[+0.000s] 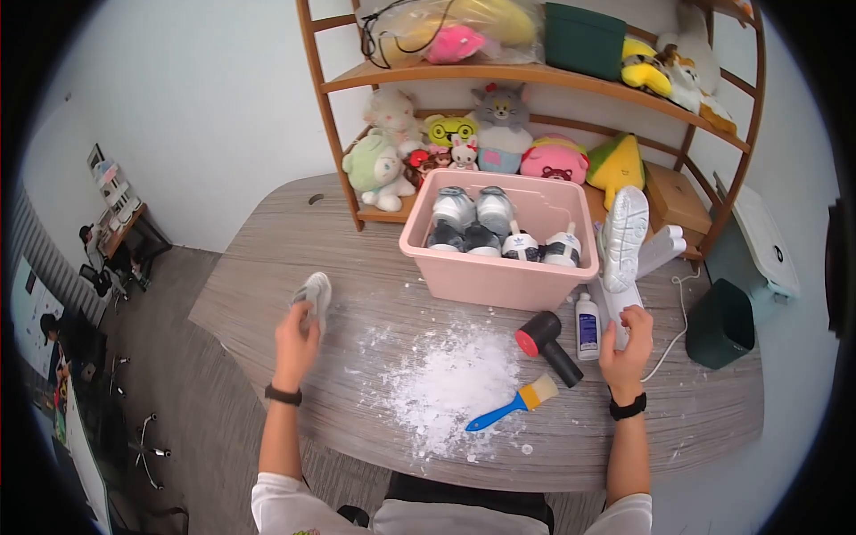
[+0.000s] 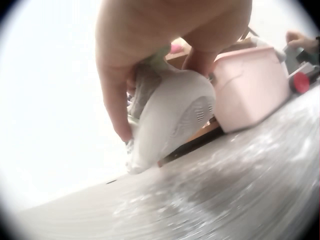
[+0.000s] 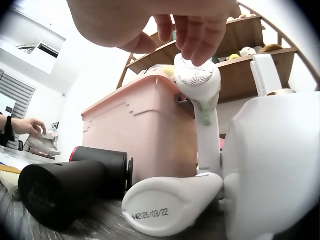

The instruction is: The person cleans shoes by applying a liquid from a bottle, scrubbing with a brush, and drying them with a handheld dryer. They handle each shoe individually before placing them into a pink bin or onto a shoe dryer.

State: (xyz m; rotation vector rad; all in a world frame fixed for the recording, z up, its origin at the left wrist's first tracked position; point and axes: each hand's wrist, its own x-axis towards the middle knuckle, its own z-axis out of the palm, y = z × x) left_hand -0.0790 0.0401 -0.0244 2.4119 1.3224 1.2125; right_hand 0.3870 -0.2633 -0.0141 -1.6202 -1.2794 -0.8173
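My left hand [image 1: 296, 343] grips a white and grey sneaker [image 1: 315, 299] at the left of the table; in the left wrist view the sneaker's pale sole [image 2: 192, 117] tilts toward the camera. Loosely curled and holding nothing, my right hand [image 1: 627, 348] hovers near a white stand [image 3: 207, 140]. On that stand sits another white sneaker [image 1: 625, 236], its sole outward. A white bottle with a blue label [image 1: 587, 328] is just left of the right hand. Beside it lies a black massage-gun-shaped tool with a red end [image 1: 548, 346].
White powder and flakes [image 1: 455, 383] cover the table's middle, with a blue-handled brush [image 1: 508, 407] lying in them. Behind stands a pink bin [image 1: 499, 281] holding several shoes. A wooden shelf [image 1: 535, 76] bears plush toys; a dark green bin [image 1: 720, 325] stands at right.
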